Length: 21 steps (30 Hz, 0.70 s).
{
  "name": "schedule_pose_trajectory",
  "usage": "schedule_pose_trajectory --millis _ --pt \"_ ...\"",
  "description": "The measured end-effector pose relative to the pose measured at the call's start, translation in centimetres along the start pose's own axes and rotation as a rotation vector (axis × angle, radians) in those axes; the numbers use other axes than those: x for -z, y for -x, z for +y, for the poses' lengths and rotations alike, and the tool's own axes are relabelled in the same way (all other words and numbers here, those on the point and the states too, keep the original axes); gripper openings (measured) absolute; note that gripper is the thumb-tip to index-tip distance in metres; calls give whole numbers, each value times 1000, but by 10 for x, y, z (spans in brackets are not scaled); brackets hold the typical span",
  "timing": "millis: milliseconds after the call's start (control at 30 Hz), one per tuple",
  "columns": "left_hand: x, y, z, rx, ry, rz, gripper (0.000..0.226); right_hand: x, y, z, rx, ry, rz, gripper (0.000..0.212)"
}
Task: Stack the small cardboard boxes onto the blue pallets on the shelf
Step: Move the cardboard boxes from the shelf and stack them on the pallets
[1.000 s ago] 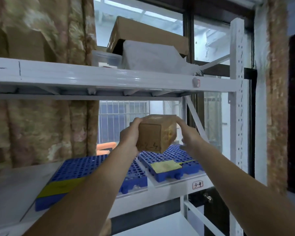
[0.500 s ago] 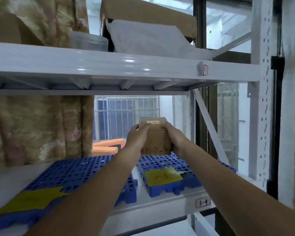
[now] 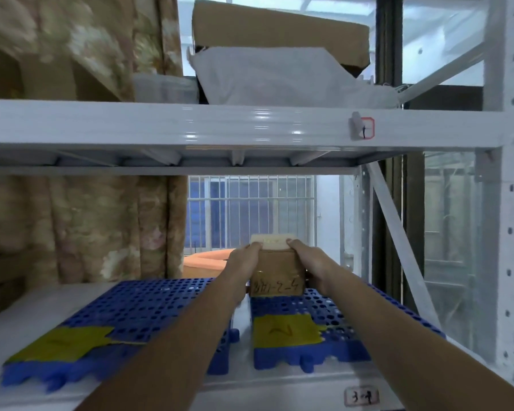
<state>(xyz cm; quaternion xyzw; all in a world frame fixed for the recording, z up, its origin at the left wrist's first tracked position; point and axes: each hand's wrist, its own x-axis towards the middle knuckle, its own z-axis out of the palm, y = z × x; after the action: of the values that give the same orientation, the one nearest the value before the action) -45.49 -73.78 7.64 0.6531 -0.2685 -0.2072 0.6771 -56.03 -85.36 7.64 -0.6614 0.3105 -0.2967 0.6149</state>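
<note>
Both hands gripped a small cardboard box (image 3: 276,275) from either side: the left hand (image 3: 244,264) wrapped its left face and the right hand (image 3: 307,264) its right face, with the fingertips curled over the pale label on its top edge. The box stood upright, its lower edge at the far part of the right blue pallet (image 3: 333,318); whether it was touching the pallet or just above it could not be told. Handwriting ran across the box's near face. A yellow patch (image 3: 282,330) covered the near part of that pallet. The left blue pallet (image 3: 137,310) lay just beside it on the same shelf (image 3: 279,390), carrying its own yellow patch (image 3: 60,342) near the front. On the upper shelf (image 3: 250,126) sat a large cardboard box (image 3: 279,25) over a white bag (image 3: 267,75).
</note>
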Motion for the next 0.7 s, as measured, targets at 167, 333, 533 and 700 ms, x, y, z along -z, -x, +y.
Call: schedule_pose_trajectory --millis 167,333,533,700 --pt "0 -5 -7 0 -56 42 24 -4 2 3 -23 15 -30 49" --pt "2 -3 -8 12 -138 30 34 -9 3 2 -9 112 -6 49" --pt "3 -5 -12 41 -127 -7 47 -6 9 -1 -2 168 8 54" --pt "22 4 2 -36 -207 -28 45 0 21 -16 325 460 174 75"
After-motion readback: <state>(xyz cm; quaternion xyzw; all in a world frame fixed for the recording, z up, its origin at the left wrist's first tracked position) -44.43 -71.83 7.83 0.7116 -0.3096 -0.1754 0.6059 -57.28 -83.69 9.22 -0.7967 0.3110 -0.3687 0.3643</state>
